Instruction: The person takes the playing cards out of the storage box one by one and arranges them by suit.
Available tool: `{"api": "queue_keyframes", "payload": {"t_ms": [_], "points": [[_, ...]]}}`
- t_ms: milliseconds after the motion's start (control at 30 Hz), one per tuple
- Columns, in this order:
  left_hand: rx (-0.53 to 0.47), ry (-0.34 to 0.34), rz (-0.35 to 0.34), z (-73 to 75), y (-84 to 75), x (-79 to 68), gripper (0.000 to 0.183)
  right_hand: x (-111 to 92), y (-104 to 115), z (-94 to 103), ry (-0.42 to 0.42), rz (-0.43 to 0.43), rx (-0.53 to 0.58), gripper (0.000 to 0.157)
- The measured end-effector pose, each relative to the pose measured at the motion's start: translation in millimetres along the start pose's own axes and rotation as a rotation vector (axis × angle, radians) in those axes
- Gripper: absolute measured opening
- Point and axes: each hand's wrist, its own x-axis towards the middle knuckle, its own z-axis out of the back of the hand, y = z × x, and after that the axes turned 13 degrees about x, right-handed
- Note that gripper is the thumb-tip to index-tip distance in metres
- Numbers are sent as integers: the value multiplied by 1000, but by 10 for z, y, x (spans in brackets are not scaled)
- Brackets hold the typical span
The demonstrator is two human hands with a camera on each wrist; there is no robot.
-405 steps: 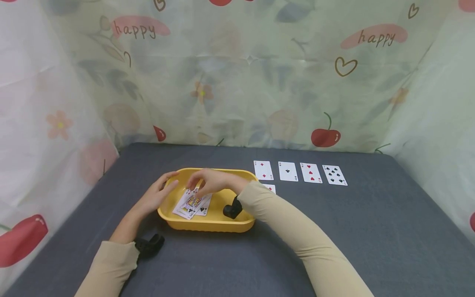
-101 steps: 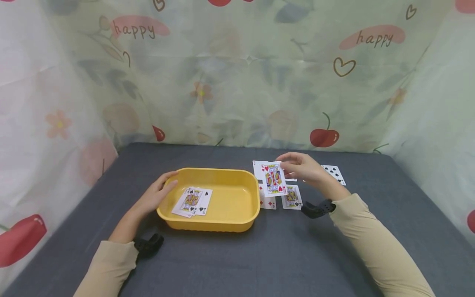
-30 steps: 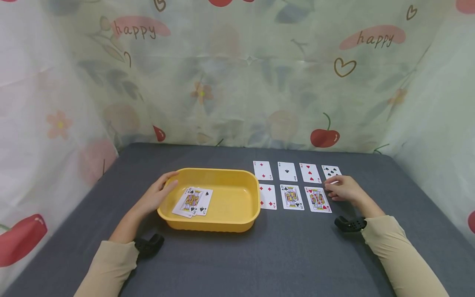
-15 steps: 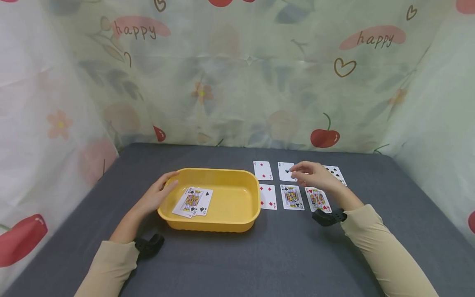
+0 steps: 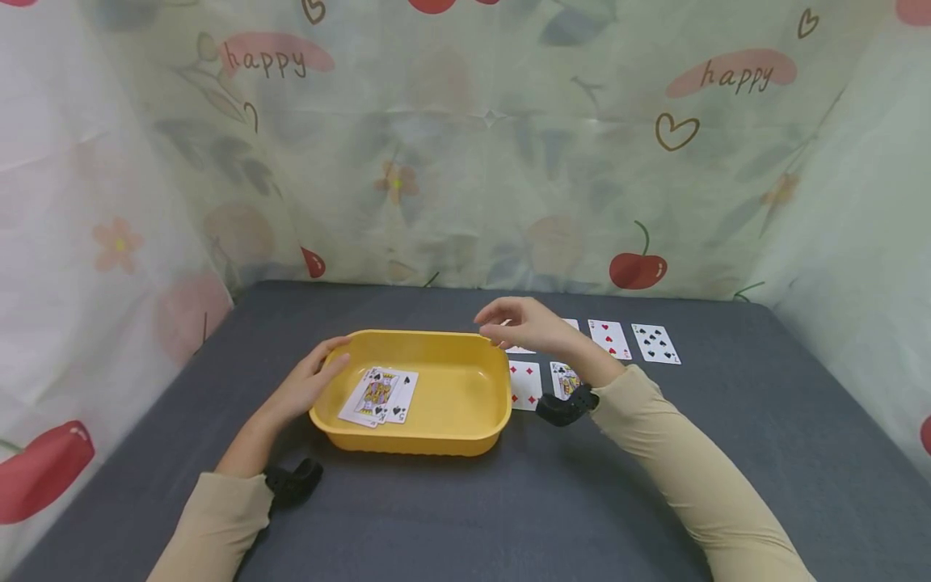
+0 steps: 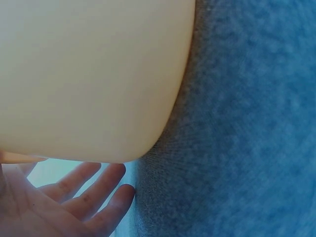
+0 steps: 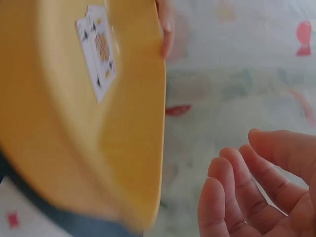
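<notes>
My left hand (image 5: 300,390) rests at the left rim of a yellow tray (image 5: 407,444), thumb over the edge. In the left wrist view its fingers (image 6: 91,195) lie loosely extended along the outer wall. Over the tray's far right corner hovers my right hand (image 5: 529,327), holding nothing, its fingers (image 7: 234,190) softly bent with the thumb apart. Inside the tray lies a small overlapping pile of playing cards, the king of spades (image 5: 378,393) on top and a five of spades (image 5: 405,396) peeking out.
Right of the tray, face-up cards lie in two rows. The three of hearts (image 5: 609,339) and seven of spades (image 5: 656,344) are at the back, the four of diamonds (image 5: 525,386) and king of clubs (image 5: 563,380) in front. My right forearm hides the king of hearts.
My right hand placed the king of hearts in the front row, let go, then swept left over the back row to the tray's corner. My left hand stays put.
</notes>
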Motion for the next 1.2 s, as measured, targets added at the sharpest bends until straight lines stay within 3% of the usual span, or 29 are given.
{"api": "queue_keyframes", "payload": {"t_ms": [333,800,1200], "points": [[4,3,0,6,-4,-1,57,389,180,-397,123,10,65,32],[1,0,-4,5,4,12,60,798,154,-917,333,43,-87,34],[9,3,-3,15,5,8,62,1001,92,-1148,486,71,-159,40]]}}
